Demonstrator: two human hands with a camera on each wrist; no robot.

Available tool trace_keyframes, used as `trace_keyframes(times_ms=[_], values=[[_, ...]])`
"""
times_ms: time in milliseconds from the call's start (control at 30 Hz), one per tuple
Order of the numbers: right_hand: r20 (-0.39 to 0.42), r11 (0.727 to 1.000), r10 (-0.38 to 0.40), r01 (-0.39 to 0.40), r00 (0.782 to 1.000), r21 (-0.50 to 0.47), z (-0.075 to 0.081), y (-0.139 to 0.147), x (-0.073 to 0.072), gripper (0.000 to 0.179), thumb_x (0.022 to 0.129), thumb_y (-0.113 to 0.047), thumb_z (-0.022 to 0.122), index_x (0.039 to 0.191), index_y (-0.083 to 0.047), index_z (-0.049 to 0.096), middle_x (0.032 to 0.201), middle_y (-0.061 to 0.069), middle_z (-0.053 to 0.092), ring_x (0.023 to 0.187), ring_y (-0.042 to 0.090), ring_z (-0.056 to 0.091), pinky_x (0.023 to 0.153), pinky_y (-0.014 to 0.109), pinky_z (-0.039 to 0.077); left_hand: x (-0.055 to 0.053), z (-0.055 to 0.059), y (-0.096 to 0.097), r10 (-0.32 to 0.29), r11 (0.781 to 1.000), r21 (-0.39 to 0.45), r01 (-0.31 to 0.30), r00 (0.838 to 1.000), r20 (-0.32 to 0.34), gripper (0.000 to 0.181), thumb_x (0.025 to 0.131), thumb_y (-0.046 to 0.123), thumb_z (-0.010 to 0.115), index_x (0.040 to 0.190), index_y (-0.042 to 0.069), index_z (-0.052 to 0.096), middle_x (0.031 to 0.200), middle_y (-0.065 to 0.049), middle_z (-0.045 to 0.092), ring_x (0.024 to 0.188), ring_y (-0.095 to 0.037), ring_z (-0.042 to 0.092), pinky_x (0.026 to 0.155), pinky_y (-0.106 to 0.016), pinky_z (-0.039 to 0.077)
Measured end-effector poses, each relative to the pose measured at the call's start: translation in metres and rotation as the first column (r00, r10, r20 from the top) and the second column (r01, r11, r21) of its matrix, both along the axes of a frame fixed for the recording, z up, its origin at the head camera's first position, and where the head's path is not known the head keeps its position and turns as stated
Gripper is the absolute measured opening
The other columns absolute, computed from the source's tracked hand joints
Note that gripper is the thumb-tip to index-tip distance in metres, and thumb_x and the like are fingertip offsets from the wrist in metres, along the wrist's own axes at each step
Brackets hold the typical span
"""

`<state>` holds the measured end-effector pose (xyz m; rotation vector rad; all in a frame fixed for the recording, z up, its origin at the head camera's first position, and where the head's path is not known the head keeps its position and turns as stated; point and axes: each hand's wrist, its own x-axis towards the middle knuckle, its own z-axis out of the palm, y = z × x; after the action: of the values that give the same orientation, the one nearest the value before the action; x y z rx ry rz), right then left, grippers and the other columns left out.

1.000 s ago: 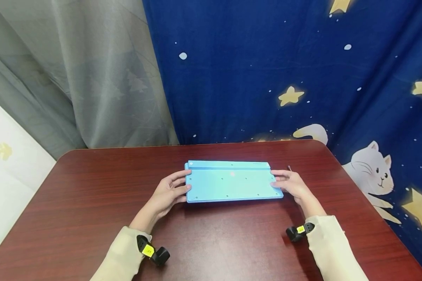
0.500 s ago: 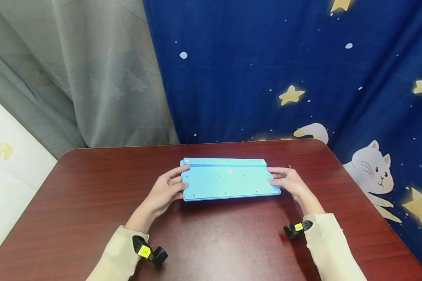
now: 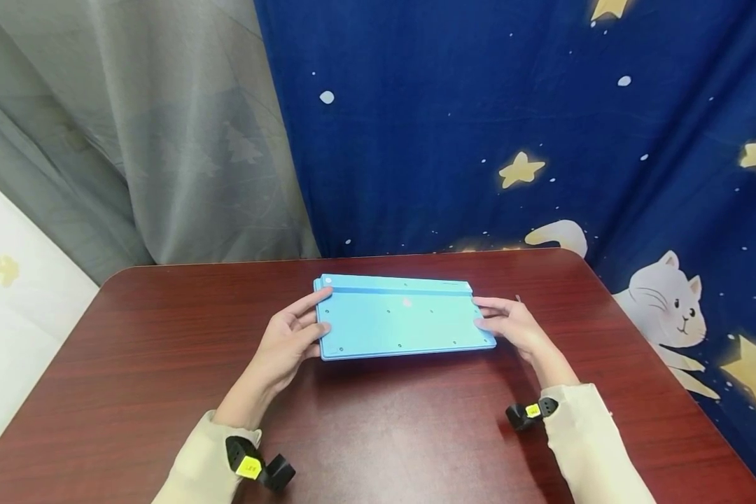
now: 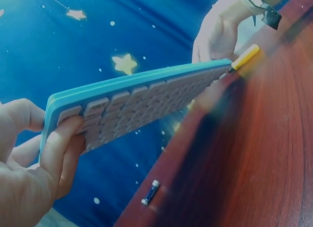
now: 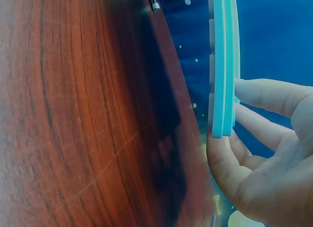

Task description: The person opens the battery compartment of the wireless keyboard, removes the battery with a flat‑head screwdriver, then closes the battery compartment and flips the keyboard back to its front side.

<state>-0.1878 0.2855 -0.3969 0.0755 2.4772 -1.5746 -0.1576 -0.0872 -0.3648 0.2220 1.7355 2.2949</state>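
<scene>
A light blue keyboard (image 3: 403, 318) is held above the table, its screw-dotted underside facing up in the head view. Its pale keys (image 4: 127, 109) face downward, as the left wrist view shows. My left hand (image 3: 286, 346) grips the left end, with thumb and a finger on the underside and other fingers beneath on the keys. At the opposite end my right hand (image 3: 513, 327) pinches the keyboard between fingers above and below. The right wrist view shows the keyboard edge-on (image 5: 224, 65), with the right-hand fingers (image 5: 264, 92) around its end.
A tool with a yellow handle (image 4: 246, 56) lies on the brown wooden table (image 3: 390, 434), near the right hand. Also on the table is a small dark cylinder with pale ends (image 4: 150, 192). Behind the table hang a grey curtain (image 3: 195, 140) and a blue starry curtain (image 3: 416, 140).
The keyboard has shifted left and slightly farther up in the head view, its left end more than its right. Both hands have moved left with it, keeping their grip.
</scene>
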Motion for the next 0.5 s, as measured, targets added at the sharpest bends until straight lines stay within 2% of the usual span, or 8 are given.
trace_keyframes(times_ms=[267,500], values=[[-0.102,0.998,0.054,-0.052,0.993,0.019,0.015,-0.008,0.009,0.052,0.083,-0.012,0.067,0.129,0.003,0.049,0.121,0.026,0.052,0.101,0.031,0.056,0.078,0.026,0.047,0.007,0.011,-0.002,0.043,0.999,0.001,-0.043,0.999,-0.009,0.057,0.085,-0.013,0.044,0.139,0.005,0.036,0.123,-0.019,0.052,0.081,-0.016,0.063,0.069,-0.036,0.052],[-0.149,0.99,0.082,-0.063,0.985,0.125,0.026,-0.021,0.018,0.051,0.082,-0.016,0.068,0.128,-0.001,0.052,0.127,0.023,0.045,0.112,0.035,0.049,0.087,0.042,0.044,0.011,0.019,-0.003,0.071,0.997,0.023,-0.071,0.997,-0.01,0.058,0.086,-0.015,0.043,0.14,0.004,0.036,0.126,-0.021,0.05,0.085,-0.016,0.063,0.068,-0.036,0.052]])
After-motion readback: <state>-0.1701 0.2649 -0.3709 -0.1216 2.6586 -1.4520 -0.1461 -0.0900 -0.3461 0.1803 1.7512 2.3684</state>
